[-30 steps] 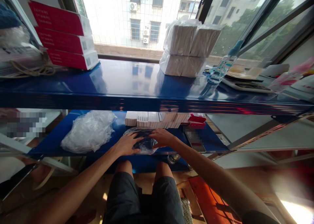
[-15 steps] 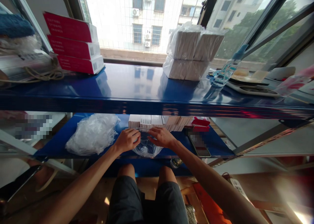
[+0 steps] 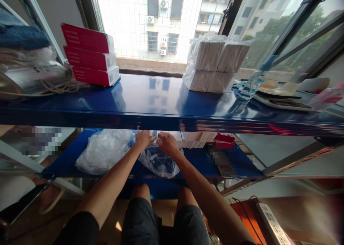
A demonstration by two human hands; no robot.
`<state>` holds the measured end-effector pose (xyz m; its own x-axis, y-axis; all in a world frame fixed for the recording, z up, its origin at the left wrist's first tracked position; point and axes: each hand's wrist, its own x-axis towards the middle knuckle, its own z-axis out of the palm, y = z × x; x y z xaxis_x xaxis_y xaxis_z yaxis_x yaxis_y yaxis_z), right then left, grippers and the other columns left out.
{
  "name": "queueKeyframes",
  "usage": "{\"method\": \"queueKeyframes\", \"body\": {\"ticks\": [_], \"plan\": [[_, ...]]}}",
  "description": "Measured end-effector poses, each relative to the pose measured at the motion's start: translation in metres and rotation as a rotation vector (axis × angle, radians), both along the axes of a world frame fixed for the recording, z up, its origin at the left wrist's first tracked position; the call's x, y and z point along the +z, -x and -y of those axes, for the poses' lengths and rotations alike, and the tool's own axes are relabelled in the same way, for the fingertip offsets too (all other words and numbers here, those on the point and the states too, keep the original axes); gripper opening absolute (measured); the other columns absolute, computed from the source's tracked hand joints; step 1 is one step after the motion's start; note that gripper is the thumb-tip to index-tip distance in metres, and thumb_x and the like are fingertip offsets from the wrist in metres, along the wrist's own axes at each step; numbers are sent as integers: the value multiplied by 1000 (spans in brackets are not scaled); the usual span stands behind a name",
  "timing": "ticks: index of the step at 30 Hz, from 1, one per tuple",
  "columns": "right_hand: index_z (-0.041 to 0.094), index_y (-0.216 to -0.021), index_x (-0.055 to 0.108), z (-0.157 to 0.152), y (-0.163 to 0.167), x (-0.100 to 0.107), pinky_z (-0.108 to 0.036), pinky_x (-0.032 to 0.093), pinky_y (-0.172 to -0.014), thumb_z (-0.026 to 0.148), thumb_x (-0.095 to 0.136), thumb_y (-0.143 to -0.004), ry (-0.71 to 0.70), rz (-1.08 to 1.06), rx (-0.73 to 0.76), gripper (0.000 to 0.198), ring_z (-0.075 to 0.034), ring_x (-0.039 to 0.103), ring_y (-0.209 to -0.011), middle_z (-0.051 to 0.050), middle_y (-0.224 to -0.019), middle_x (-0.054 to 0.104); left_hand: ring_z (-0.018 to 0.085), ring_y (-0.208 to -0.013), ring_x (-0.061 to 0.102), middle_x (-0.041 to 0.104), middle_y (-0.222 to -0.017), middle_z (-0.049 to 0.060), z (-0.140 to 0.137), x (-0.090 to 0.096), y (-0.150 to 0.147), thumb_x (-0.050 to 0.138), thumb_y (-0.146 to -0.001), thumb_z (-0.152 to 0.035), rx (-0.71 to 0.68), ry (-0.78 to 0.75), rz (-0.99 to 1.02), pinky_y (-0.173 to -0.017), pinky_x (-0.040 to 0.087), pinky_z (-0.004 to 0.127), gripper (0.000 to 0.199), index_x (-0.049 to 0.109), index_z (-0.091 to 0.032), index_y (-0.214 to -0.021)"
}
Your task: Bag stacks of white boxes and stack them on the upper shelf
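My left hand (image 3: 144,139) reaches to the left end of a row of small white boxes (image 3: 190,139) on the lower shelf. Its thumb is apart from the fingers, whose tips are partly hidden by the upper shelf's edge. Beside it, my right hand (image 3: 168,144) is at the front of the same row, fingers stretched toward the boxes. Whether either hand touches a box is hard to make out. Just below both hands lies a clear plastic bag (image 3: 159,162), spread on the shelf near its front edge. A heap of clear plastic bags (image 3: 103,152) sits left of my left hand.
Red boxes (image 3: 224,140) and a phone (image 3: 221,162) lie right of the row. The blue upper shelf (image 3: 150,98) overhangs the hands, bearing stacked red-and-white boxes (image 3: 91,58), plastic-wrapped blocks of boxes (image 3: 215,66) and a bottle (image 3: 254,83). A power strip (image 3: 274,223) is at lower right.
Both hands have moved from the rim of the clear bag forward to the white boxes. The bag now lies let go and spread wider. The view has shifted slightly.
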<state>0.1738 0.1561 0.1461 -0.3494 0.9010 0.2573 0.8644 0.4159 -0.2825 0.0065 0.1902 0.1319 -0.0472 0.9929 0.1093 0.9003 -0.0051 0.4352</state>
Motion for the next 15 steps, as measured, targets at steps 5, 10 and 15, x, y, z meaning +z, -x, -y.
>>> {"method": "queueKeyframes", "body": {"ticks": [5, 10, 15], "plan": [[21, -114, 69, 4, -5, -5, -29, 47, -94, 27, 53, -100, 15, -78, 10, 21, -23, 65, -114, -10, -127, 71, 40, -126, 63, 73, -121, 20, -13, 6, 12, 83, -72, -39, 115, -27, 235, -105, 48, 45, 51, 70, -15, -116], [23, -112, 73, -3, -6, -4, -36, 47, -102, 33, 64, -93, 166, -379, -9, 23, -28, 66, -117, -10, -124, 73, 33, -109, 71, 78, -99, 11, -5, 34, 31, 74, -78, -45, 115, -131, 556, -92, 55, 40, 38, 73, -20, -107], [24, -130, 66, -6, -19, 12, -42, 58, -91, 60, 33, -102, 332, -918, -132, 56, -28, 72, -105, -13, -120, 74, 27, -89, 74, 77, -99, 9, 31, 55, 45, 67, -78, -57, 35, -97, 898, -70, 59, 35, 50, 69, -21, -112]]}}
